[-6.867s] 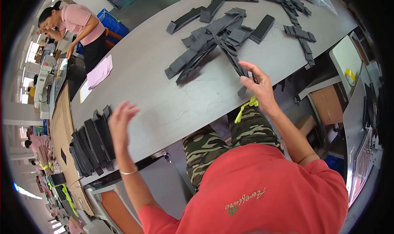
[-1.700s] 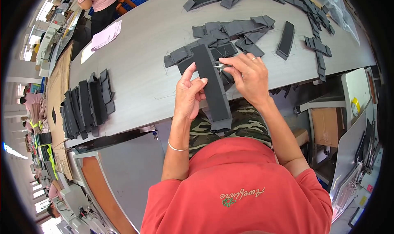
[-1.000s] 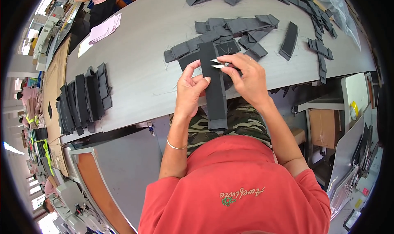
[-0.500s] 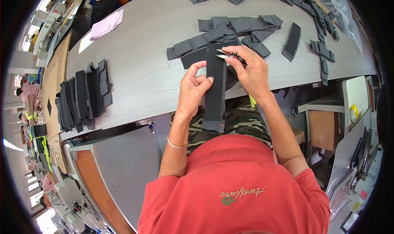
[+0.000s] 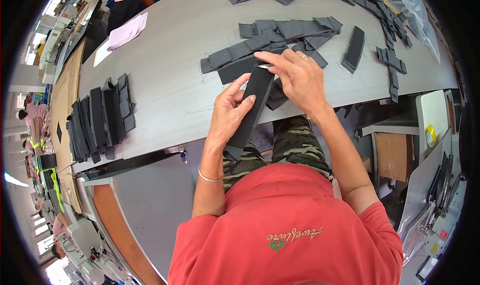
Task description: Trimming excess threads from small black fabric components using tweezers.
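Observation:
A long black fabric strip slants over the table's front edge, its lower end above my lap. My left hand grips it from the left, thumb on top and fingers beneath. My right hand is closed round small thread snips, whose pale blades show at the strip's upper end; most of the tool is hidden by the fingers. Just beyond both hands lies a loose pile of dark fabric strips with stray threads.
On the grey table, a row of stacked black strips lies at left. A single strip and a chain of pieces lie at right, near clear plastic. Pink sheets lie far left; another person stands beyond.
The strip has tilted, its lower end swinging left toward my left forearm. My left hand has shifted slightly left. My right hand has turned, and the snips' blades are now at the strip's upper end.

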A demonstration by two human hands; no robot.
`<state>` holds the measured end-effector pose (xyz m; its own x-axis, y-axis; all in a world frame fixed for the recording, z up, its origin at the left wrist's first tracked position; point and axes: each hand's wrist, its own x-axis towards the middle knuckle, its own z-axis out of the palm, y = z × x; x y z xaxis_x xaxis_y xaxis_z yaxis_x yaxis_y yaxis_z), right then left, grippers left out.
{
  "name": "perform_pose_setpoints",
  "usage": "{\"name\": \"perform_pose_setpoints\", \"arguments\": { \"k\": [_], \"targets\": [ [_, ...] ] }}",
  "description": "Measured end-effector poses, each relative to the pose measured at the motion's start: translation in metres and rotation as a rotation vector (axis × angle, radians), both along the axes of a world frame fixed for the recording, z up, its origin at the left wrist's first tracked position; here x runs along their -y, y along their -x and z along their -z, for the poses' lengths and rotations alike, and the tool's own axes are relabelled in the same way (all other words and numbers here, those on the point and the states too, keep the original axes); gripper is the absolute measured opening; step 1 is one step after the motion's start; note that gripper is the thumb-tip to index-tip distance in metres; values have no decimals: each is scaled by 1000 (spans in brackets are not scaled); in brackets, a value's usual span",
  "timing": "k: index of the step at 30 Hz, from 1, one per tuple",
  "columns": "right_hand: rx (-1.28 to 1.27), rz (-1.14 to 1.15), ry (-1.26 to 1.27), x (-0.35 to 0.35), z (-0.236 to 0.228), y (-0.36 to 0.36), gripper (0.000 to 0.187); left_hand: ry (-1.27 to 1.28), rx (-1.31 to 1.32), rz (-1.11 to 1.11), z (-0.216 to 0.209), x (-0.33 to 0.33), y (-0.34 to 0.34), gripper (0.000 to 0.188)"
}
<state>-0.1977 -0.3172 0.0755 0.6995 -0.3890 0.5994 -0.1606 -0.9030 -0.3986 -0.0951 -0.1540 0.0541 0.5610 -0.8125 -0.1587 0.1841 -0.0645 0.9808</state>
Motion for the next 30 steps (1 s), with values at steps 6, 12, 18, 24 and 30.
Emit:
{"name": "perform_pose_setpoints", "arguments": {
  "k": [6, 12, 18, 24, 30],
  "targets": [
    [-115, -19, 167, 6, -1, 4, 39, -34, 204, 17, 0, -2, -3, 47],
    [-23, 127, -49, 4, 9, -1, 39, -61, 174, 42, -4, -4, -3, 47],
    [162, 118, -522, 31, -7, 6, 30, -62, 0, 12, 9, -12, 2, 49],
    [23, -118, -410, 1, -6, 17, 21, -42, 7, -15, 8, -10, 0, 48],
    [-28, -10, -236, -14, -1, 10, 11, -52, -9, -4, 1, -9, 3, 48]
  ]
}}
